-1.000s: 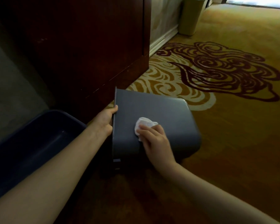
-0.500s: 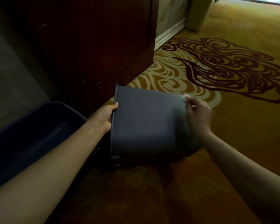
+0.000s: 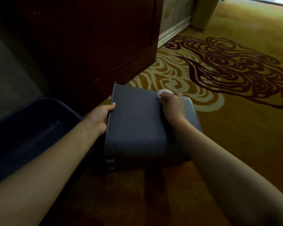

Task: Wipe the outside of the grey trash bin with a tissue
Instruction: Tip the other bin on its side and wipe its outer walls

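Observation:
The grey trash bin (image 3: 137,124) lies on its side on the carpet, its open rim facing left. My left hand (image 3: 101,118) grips that rim, thumb on the upper side. My right hand (image 3: 172,103) presses a crumpled white tissue (image 3: 162,93) against the bin's upper face near its far edge, close to the bin's bottom end. Most of the tissue is hidden under my fingers.
A dark blue plastic tub (image 3: 31,128) sits on the floor at the left, close to my left forearm. A dark wooden cabinet (image 3: 91,38) stands behind the bin. Patterned yellow carpet (image 3: 235,128) spreads to the right. A pale green bin (image 3: 203,12) stands by the far wall.
My right hand with the tissue has swept from the middle of the bin's upper face to its far right edge. My left hand has kept its hold on the rim.

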`<action>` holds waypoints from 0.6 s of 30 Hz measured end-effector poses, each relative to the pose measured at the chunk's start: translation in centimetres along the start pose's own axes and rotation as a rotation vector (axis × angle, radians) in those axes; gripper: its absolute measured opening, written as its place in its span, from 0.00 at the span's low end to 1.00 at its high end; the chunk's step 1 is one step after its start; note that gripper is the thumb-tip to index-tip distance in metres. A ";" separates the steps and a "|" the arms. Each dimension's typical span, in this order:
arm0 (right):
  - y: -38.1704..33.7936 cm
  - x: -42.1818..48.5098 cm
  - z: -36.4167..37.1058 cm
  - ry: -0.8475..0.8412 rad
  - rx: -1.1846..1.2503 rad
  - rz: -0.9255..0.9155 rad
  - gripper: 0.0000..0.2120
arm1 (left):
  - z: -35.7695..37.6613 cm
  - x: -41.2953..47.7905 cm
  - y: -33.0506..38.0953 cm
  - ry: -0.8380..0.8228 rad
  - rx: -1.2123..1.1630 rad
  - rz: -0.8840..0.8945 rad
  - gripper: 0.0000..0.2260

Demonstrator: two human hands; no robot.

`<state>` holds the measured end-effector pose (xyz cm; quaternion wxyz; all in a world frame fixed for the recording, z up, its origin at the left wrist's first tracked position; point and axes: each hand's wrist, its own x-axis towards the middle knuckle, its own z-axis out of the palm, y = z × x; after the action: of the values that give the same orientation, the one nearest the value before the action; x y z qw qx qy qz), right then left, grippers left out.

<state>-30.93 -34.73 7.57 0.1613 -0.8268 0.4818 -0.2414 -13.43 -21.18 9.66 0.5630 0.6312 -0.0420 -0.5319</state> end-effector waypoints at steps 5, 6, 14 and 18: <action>5.9 0.5 -3.2 0.068 0.143 0.372 0.11 | 0.0 -0.2 0.1 0.014 0.004 0.012 0.17; 6.7 0.6 -3.6 0.082 0.158 0.436 0.10 | 0.0 -0.4 0.1 0.014 0.007 0.010 0.17; 5.2 -0.8 -5.5 0.224 0.261 0.421 0.11 | 0.0 -2.1 0.7 -0.026 0.136 0.022 0.17; -3.7 -4.1 -4.4 0.196 0.139 -0.117 0.09 | -1.0 -3.1 0.2 -0.083 0.179 -0.056 0.14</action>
<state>-32.41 -29.55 12.03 0.1564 -0.8127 0.4283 -0.3627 -13.97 -18.55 11.57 0.4870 0.6574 -0.0952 -0.5671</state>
